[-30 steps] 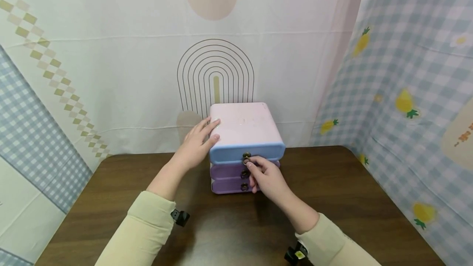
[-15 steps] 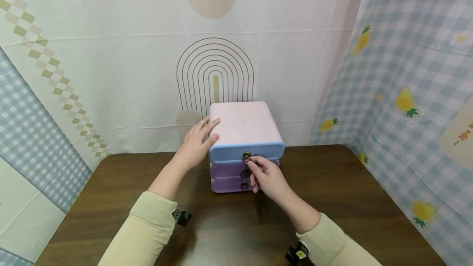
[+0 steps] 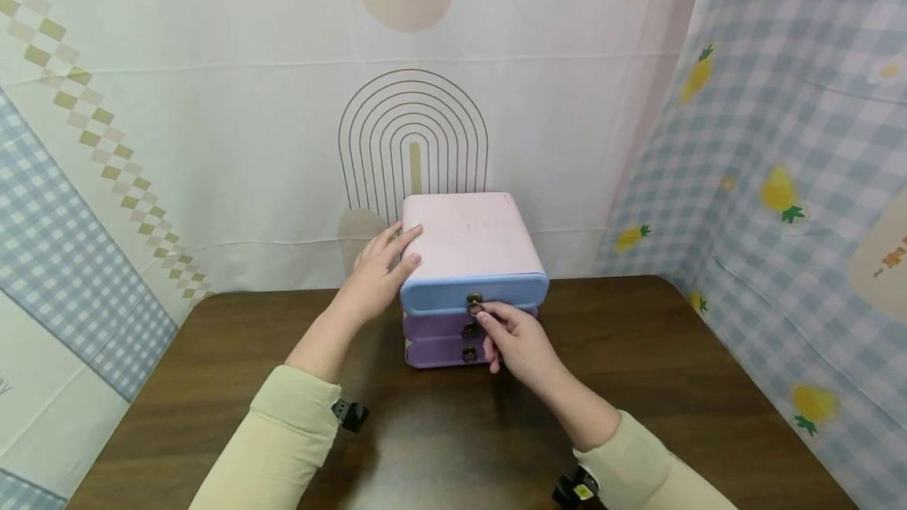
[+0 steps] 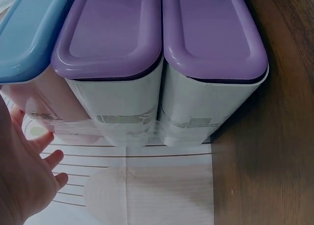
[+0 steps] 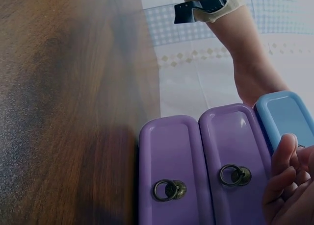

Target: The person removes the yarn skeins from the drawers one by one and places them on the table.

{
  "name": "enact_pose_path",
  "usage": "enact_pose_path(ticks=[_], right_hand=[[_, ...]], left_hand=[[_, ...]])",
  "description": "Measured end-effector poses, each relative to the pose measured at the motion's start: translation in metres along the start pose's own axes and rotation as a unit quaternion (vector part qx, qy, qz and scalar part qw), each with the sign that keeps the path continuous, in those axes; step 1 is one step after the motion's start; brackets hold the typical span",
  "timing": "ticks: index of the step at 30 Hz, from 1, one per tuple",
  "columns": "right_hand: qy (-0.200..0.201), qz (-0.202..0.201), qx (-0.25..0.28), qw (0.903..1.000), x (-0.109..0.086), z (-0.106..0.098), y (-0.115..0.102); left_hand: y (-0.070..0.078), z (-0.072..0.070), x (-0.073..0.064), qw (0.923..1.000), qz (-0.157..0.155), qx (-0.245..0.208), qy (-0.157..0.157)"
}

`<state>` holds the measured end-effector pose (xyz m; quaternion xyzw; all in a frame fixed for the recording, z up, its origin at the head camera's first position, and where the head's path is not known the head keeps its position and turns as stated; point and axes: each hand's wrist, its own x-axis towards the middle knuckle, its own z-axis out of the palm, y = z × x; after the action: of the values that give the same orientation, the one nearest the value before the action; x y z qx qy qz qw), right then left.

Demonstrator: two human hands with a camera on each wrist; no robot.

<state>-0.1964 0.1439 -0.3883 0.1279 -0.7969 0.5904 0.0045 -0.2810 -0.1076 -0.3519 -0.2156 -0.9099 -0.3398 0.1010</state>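
A small three-drawer chest (image 3: 468, 238) with a pink top stands at the back of the dark wooden table (image 3: 680, 384). Its top drawer (image 3: 439, 293) has a blue front, and the two drawers below (image 3: 435, 327) are purple. My left hand (image 3: 379, 274) rests flat on the chest's top left edge with the fingers straight. My right hand (image 3: 513, 341) pinches the brass ring pull (image 3: 474, 301) of the blue drawer. The right wrist view shows the two purple fronts (image 5: 169, 161) with their own ring pulls (image 5: 231, 175) untouched. All three drawers look closed.
Patterned cloth (image 3: 212, 101) hangs close behind the chest, and checked cloth (image 3: 779, 179) walls the right side. Bare wood runs in front of the chest and on both sides. A black strap clip (image 3: 349, 414) sits on my left sleeve.
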Motion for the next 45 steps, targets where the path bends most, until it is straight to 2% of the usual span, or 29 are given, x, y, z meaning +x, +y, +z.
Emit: enact_pose_path(ticks=[29,45], right_hand=[[-0.016,0.019,-0.016,0.9996,-0.024,-0.009,0.000],[-0.051,0.024,-0.025,0.9981,-0.047,-0.012,-0.003]], left_hand=[[0.000,0.005,-0.001,0.9991,-0.011,-0.041,0.005],[-0.002,0.006,-0.002,0.9985,-0.016,-0.051,0.011]])
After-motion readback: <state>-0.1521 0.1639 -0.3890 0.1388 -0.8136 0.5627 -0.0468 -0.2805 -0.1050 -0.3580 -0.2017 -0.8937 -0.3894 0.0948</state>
